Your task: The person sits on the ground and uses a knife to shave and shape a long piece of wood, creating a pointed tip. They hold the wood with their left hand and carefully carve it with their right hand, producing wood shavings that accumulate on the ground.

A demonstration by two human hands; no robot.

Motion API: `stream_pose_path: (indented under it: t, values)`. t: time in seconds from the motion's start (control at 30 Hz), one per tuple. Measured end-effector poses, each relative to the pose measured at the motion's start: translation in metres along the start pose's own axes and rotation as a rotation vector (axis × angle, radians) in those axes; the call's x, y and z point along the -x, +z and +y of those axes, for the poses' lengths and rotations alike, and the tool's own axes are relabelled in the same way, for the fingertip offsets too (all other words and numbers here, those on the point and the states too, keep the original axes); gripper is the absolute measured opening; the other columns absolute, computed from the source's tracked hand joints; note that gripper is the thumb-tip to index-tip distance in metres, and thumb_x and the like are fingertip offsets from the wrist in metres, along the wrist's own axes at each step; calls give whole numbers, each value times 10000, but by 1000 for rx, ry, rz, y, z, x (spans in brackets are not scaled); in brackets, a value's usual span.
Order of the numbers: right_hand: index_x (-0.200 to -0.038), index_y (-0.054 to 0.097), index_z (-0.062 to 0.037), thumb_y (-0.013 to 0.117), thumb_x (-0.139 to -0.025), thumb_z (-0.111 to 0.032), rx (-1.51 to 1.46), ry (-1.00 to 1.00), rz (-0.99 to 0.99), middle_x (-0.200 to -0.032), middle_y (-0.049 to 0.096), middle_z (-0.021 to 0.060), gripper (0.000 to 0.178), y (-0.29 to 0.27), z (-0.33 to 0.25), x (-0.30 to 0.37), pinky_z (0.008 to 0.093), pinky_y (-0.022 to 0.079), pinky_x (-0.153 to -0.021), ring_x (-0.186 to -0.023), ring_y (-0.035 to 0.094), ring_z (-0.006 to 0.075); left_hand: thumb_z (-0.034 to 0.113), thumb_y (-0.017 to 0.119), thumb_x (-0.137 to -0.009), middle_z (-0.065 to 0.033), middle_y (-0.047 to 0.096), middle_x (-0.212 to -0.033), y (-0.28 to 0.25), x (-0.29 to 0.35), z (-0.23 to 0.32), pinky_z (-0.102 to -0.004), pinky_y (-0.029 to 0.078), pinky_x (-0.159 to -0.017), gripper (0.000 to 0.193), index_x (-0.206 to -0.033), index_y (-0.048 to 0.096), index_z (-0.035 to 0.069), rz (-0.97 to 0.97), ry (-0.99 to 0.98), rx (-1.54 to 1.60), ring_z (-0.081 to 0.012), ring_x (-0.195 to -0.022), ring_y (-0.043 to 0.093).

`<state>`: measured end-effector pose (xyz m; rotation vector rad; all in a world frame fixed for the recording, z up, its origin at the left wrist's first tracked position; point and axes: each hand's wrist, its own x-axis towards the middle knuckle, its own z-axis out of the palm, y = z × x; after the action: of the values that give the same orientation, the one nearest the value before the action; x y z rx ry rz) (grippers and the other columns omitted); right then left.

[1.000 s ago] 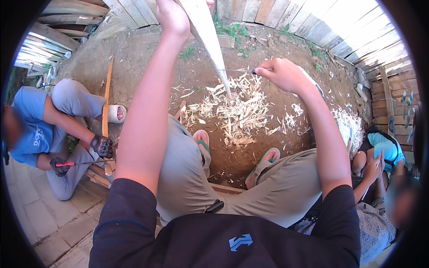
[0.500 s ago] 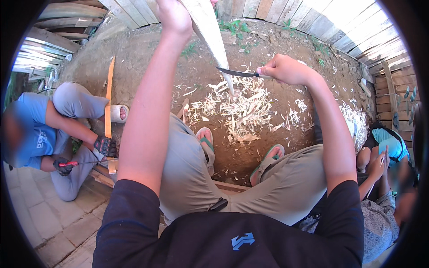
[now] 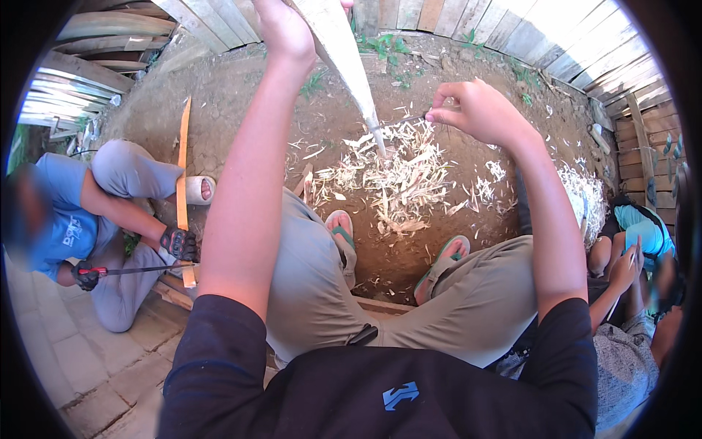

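My left hand (image 3: 287, 33), partly cut off by the top edge, is closed around a long pale wooden piece (image 3: 340, 58). The wood slants down and tapers to a narrow tip above a heap of shavings (image 3: 409, 175). Just right of that tip, my right hand (image 3: 475, 110) is closed on a knife (image 3: 411, 119). Its dark blade is seen nearly edge-on and points left toward the wood; most of the handle is hidden in my fingers.
At left a person in black gloves works a red-handled blade (image 3: 139, 270) on an orange-brown strip (image 3: 182, 164). Other people (image 3: 632, 271) sit close at right beside another shavings pile (image 3: 583, 194). Board fences (image 3: 468, 22) border the dirt ground; paving (image 3: 80, 358) lies lower left.
My right hand has shifted slightly right and turned, so the knife blade now shows as a thin line. The wooden piece has barely moved.
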<state>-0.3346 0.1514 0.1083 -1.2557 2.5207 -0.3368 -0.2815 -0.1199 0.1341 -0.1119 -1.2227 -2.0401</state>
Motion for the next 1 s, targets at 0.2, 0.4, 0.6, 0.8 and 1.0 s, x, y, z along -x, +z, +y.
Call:
stream_pose_path:
  t: [0.2, 0.4, 0.6, 0.8, 1.0]
  values:
    - [-936, 744, -133, 674, -945, -508, -52, -112, 208, -667, 673, 117, 382, 10, 12, -9, 445, 541, -693, -669, 686, 304, 812, 215, -974, -87, 635, -717, -9, -3, 0, -354, 558, -529, 849, -1087, 615, 73, -37, 36, -131, -233, -595, 659]
    - [-947, 748, -138, 666, -945, -532, -10, -78, 173, -666, 671, 106, 402, 18, 26, -13, 446, 541, -696, -685, 689, 286, 789, 211, -991, -88, 644, -729, -8, -3, 0, -355, 566, -528, 829, -1108, 608, 70, -20, 67, -138, -229, -595, 665]
    - [-954, 748, -138, 679, -937, -523, -38, -1, 127, -671, 676, 104, 392, 19, 29, -14, 449, 540, -698, -685, 688, 287, 780, 214, -996, -89, 652, -750, -8, -5, -4, -356, 585, -535, 824, -1157, 593, 67, -46, 106, -133, -227, -605, 674]
    - [-901, 765, -114, 668, -959, -470, -63, -60, 147, -627, 646, 134, 374, 18, 23, -14, 445, 535, -662, -623, 656, 302, 773, 214, -1000, -90, 655, -765, -5, -1, 1, -361, 593, -533, 813, -1177, 583, 70, -16, 94, -167, -228, -610, 682]
    - [-899, 775, -96, 666, -964, -438, -128, -82, 153, -592, 621, 136, 365, 16, 12, -14, 438, 524, -630, -567, 627, 300, 774, 223, -1000, -92, 645, -756, -5, -2, 2, -360, 596, -539, 803, -1159, 578, 71, -53, 134, -157, -229, -619, 684]
